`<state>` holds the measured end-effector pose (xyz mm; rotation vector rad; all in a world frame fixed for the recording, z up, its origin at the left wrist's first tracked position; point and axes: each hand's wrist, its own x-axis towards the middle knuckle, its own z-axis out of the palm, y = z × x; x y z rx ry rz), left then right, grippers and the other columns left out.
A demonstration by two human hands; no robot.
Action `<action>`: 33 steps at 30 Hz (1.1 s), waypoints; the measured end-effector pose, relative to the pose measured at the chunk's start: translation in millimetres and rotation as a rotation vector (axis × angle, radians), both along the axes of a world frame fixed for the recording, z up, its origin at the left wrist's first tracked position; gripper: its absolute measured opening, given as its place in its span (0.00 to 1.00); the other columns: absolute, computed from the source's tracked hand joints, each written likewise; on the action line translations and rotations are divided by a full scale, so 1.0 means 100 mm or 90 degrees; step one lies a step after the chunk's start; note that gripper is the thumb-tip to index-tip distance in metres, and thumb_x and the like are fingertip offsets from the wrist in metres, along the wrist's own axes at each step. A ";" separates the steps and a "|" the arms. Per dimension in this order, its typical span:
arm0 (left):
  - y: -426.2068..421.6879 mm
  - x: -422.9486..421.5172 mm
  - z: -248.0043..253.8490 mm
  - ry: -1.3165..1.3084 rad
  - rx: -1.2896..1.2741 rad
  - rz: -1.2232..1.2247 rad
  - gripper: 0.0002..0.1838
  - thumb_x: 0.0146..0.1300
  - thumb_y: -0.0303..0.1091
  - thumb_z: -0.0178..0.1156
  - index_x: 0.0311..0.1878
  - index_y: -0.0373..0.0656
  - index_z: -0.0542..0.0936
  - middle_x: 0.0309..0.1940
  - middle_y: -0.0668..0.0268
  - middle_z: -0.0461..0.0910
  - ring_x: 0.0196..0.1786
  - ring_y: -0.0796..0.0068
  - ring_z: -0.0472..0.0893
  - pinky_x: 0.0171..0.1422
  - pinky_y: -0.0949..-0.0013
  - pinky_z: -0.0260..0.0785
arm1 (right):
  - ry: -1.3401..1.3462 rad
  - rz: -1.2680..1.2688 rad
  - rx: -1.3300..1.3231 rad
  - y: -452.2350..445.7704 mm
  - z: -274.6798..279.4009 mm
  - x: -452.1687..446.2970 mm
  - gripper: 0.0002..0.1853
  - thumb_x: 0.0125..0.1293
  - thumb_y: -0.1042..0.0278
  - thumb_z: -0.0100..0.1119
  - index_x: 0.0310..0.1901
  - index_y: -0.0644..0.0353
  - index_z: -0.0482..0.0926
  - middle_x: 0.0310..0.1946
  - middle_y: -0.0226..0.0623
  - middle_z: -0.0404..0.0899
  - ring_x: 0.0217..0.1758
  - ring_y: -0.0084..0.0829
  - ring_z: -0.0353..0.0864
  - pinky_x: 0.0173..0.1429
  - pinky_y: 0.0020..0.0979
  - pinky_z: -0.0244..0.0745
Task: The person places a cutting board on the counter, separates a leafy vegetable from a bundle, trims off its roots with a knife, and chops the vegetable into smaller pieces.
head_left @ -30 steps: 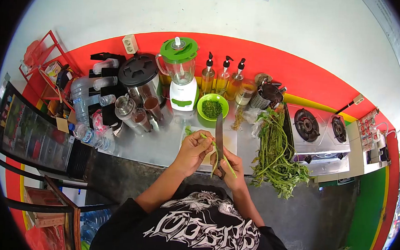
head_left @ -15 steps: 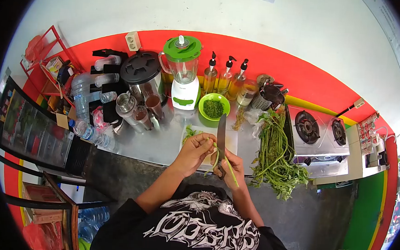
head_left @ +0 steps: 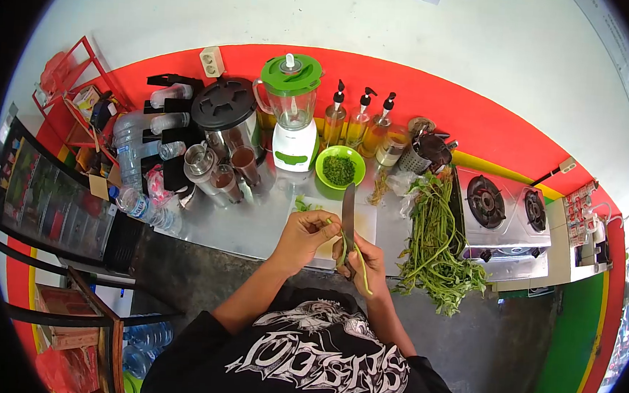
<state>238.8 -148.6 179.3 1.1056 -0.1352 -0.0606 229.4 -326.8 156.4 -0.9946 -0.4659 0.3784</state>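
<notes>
My right hand is closed around the handle of a kitchen knife, whose blade points up and away from me. A thin green stem runs across beside the blade, its lower end hanging over my right hand. With thumb and fingers pinched together, my left hand grips the upper end of this stem. Below both hands lies a white cutting board, with some green leaves near its left edge. Behind it stands a green bowl holding chopped greens.
A large bunch of leafy stems hangs over the counter edge at right, beside a gas stove. Along the wall stand a blender, pump bottles and a steel container. Plastic bottles lie at left.
My left hand has shifted slightly on the stem, and the stem's lower end has swung a little to the left. The knife stays upright in my right hand. The view has shifted slightly.
</notes>
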 end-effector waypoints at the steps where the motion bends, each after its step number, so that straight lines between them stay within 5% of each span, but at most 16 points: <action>1: 0.00 0.02 -0.01 0.000 0.000 0.000 0.07 0.70 0.30 0.66 0.43 0.36 0.85 0.35 0.69 0.84 0.34 0.82 0.79 0.37 0.78 0.69 | -0.011 -0.005 -0.003 0.00 0.00 0.01 0.28 0.79 0.60 0.54 0.76 0.54 0.65 0.40 0.35 0.75 0.26 0.18 0.65 0.29 0.20 0.60; 13: -0.01 0.07 -0.11 -0.028 0.001 0.008 0.09 0.72 0.33 0.63 0.46 0.35 0.82 0.36 0.66 0.82 0.34 0.78 0.79 0.32 0.71 0.74 | -0.003 -0.012 -0.017 0.02 -0.01 0.03 0.28 0.79 0.60 0.53 0.76 0.55 0.64 0.40 0.35 0.76 0.26 0.18 0.66 0.30 0.21 0.63; 20: 0.07 0.07 0.02 -0.032 0.082 0.010 0.07 0.73 0.33 0.63 0.44 0.38 0.82 0.35 0.71 0.81 0.35 0.83 0.77 0.43 0.77 0.69 | 0.004 0.000 -0.006 0.04 0.04 0.05 0.27 0.79 0.62 0.53 0.76 0.56 0.64 0.40 0.37 0.75 0.27 0.18 0.66 0.30 0.21 0.63; 23: 0.09 0.11 0.01 -0.017 -0.024 -0.004 0.07 0.71 0.28 0.64 0.47 0.34 0.81 0.38 0.69 0.82 0.42 0.84 0.78 0.50 0.77 0.70 | -0.014 0.004 -0.009 0.06 0.00 0.08 0.27 0.79 0.63 0.52 0.76 0.56 0.64 0.40 0.37 0.75 0.27 0.18 0.65 0.31 0.21 0.62; 33: 0.14 0.13 0.08 -0.075 0.119 0.008 0.06 0.70 0.26 0.64 0.45 0.33 0.82 0.38 0.71 0.82 0.42 0.85 0.77 0.49 0.77 0.70 | 0.003 0.015 0.011 0.05 -0.01 0.10 0.27 0.79 0.67 0.51 0.77 0.53 0.63 0.41 0.38 0.75 0.26 0.18 0.64 0.30 0.21 0.62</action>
